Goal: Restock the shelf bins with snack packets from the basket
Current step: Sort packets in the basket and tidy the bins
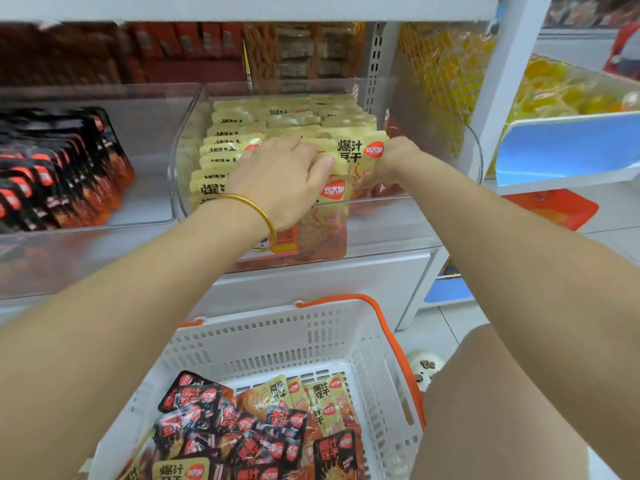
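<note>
The white shelf [346, 244] carries two clear bins side by side: the left bin [145, 140] and the middle bin [450, 140]. The basket [263, 334] stands on the floor [446, 323].

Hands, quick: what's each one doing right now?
Left hand: open, fingers flat, pressing the yellow packets in the clear bin.
Right hand: pinching the front yellow packet.
</note>
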The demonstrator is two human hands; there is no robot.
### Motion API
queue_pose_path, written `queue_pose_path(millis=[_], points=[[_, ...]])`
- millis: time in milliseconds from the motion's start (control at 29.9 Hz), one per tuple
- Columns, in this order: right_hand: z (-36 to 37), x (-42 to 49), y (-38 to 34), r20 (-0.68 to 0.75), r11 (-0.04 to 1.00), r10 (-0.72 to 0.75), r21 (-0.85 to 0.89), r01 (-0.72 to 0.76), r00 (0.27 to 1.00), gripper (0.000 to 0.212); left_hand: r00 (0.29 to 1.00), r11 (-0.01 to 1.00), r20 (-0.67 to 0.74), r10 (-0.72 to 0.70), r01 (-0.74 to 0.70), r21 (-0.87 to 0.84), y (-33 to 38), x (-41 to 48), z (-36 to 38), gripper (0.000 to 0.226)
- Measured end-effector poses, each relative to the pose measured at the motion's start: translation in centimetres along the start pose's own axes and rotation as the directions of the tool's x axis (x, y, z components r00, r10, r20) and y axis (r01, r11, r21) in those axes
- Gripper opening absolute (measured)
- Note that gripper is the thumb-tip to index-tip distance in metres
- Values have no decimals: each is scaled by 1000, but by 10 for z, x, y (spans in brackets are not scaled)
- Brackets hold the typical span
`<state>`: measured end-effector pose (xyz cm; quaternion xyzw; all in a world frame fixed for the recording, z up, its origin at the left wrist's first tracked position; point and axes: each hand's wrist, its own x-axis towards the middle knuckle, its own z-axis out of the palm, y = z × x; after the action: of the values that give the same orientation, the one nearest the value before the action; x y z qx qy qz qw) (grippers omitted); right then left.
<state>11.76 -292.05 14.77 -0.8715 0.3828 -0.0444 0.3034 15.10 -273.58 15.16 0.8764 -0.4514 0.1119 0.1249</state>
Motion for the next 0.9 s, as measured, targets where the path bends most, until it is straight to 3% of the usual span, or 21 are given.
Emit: queue_pose_path(millis=[67,134,167,234,301,367,434,501,568,601,735,902], points=[[-9,-19,-3,-95,985,5,171,11,995,69,981,995,-184,63,-75,-60,-1,-10,-4,65],[-14,-53,-3,-309,979,-110,131,157,945,56,922,980,-364,134,-177,-88,-3,-33,-7,50],[-14,-73,-2,-399,961,-208,89,263,893,43,896,972,-414,161,-216,-90,-4,-49,-7,42],[-1,-117,-2,-415,904,-346,94,418,842,31,898,960,-386,212,-264,-88,-9,-86,-1,33],[35,-146,-1,-230,883,-437,71,463,869,27,955,960,-155,254,-268,-76,-25,-127,22,33],[89,-158,4,177,898,-426,-41,439,887,13,963,974,151,223,-216,-61,-47,-166,53,40],[148,-166,11,553,901,-261,-154,405,791,16,910,991,392,136,-133,-36,-68,-197,84,42],[204,-175,26,776,857,-116,-237,457,619,25,827,998,561,30,-60,35,-83,-218,105,35],[249,-184,49,859,761,-39,-305,572,510,28,750,991,661,-30,-62,115,-88,-226,119,30],[269,-189,63,872,711,-10,-338,617,489,27,730,990,682,-32,-71,122,-88,-228,123,29],[326,-209,104,844,596,89,-471,650,530,26,687,998,726,-21,-32,58,-85,-228,132,30],[334,-204,97,836,531,-3,-464,709,549,32,634,998,773,-38,-16,62,-88,-222,132,30]])
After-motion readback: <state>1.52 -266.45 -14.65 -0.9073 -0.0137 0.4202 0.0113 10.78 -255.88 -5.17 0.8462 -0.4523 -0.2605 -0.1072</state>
